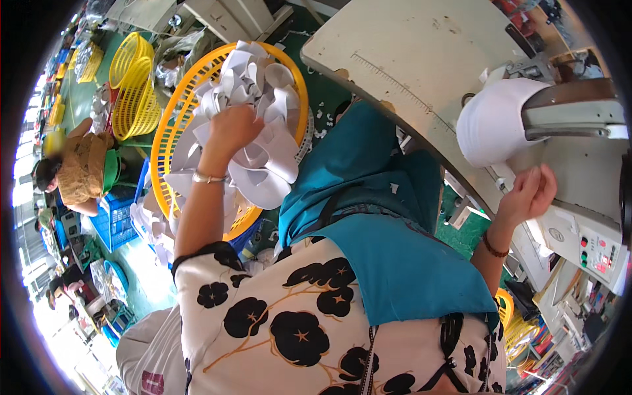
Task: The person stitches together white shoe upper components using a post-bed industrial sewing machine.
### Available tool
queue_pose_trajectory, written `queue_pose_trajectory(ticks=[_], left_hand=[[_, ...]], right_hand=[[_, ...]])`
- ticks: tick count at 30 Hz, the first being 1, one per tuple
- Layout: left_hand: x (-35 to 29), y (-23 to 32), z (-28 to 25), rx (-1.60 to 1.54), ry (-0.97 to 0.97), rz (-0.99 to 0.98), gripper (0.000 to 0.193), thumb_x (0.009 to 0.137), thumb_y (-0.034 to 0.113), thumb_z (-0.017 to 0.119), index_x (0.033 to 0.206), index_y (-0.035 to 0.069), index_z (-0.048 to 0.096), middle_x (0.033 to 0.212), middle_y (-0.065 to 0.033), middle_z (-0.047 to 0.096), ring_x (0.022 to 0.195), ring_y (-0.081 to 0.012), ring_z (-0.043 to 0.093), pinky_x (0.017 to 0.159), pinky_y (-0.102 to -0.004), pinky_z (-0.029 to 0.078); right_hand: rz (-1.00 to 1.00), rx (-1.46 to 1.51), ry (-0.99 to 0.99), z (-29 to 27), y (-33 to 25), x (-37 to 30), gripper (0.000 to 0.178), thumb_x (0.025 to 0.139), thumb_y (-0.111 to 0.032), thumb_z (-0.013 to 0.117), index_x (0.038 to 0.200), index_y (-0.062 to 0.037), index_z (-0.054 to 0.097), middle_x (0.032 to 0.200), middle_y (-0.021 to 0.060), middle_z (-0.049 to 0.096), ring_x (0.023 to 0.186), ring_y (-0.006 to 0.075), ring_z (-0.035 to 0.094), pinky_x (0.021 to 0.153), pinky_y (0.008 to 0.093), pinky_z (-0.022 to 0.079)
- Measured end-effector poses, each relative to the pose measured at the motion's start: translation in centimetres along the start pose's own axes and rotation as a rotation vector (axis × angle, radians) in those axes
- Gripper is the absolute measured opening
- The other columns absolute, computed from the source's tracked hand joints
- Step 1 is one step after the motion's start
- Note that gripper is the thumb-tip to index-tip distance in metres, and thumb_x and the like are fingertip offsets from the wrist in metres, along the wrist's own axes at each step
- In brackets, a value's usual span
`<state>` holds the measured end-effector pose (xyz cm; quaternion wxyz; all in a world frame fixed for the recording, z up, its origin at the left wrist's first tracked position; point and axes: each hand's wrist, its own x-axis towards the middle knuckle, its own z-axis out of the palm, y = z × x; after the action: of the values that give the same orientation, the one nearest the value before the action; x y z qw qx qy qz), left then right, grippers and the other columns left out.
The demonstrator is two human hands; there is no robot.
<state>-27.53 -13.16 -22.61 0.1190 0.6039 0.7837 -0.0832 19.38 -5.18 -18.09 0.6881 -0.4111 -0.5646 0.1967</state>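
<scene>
My left hand (235,130) is down among white curved pieces (266,148) heaped in a round orange basket (162,141). Its fingers are bent over the heap and partly hidden, so what they grip cannot be made out. My right hand (528,193) is raised beside the sewing-type machine, fingers loosely curled and somewhat apart, with nothing visible in them. Just beyond it, a white rounded cap-like piece (494,125) sits over the end of the machine's arm (573,115). No contact shows between the right hand and that piece.
A pale worktable (421,49) with a ruler scale along its edge stands ahead. The machine's control panel (596,253) is at the right. Yellow baskets (135,99), a blue crate (113,220) and a seated person (82,164) are at the left.
</scene>
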Motion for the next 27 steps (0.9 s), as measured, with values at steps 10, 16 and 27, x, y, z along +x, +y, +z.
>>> queue_pose_trajectory(ticks=[10,16,27], left_hand=[[-5.5,-0.3,5.2,-0.133,0.368,-0.274,0.039,0.071,0.034,0.067,0.099,0.008,0.061,0.095,-0.0122,0.059,0.094,-0.0303,0.056,0.082,-0.0435,0.042],[-6.2,-1.2,8.5,-0.293,0.829,-0.538,0.047,0.07,0.027,0.067,0.113,0.011,0.055,0.11,-0.0112,0.053,0.102,-0.0302,0.051,0.09,-0.0435,0.038],[-5.7,0.5,7.9,-0.802,0.787,-0.372,0.024,0.07,0.016,0.06,0.093,0.012,0.067,0.092,-0.0082,0.062,0.076,-0.03,0.062,0.067,-0.0389,0.05]], right_hand=[[-0.44,-0.033,-0.847,10.5,-4.2,-6.3,0.014,0.074,0.007,0.057,0.085,-0.001,0.058,0.065,0.0082,0.056,0.044,0.0169,0.046,0.043,0.0273,0.037],[-0.109,0.048,-1.22,16.0,-1.5,-11.1,0.014,0.079,0.0,0.06,0.093,-0.0034,0.06,0.072,0.0079,0.061,0.047,0.0156,0.051,0.044,0.0259,0.039],[-0.092,0.159,-1.551,27.3,-0.5,-18.0,0.054,0.081,-0.025,0.064,0.125,-0.003,0.041,0.112,0.0143,0.051,0.079,0.0268,0.056,0.065,0.0336,0.048]])
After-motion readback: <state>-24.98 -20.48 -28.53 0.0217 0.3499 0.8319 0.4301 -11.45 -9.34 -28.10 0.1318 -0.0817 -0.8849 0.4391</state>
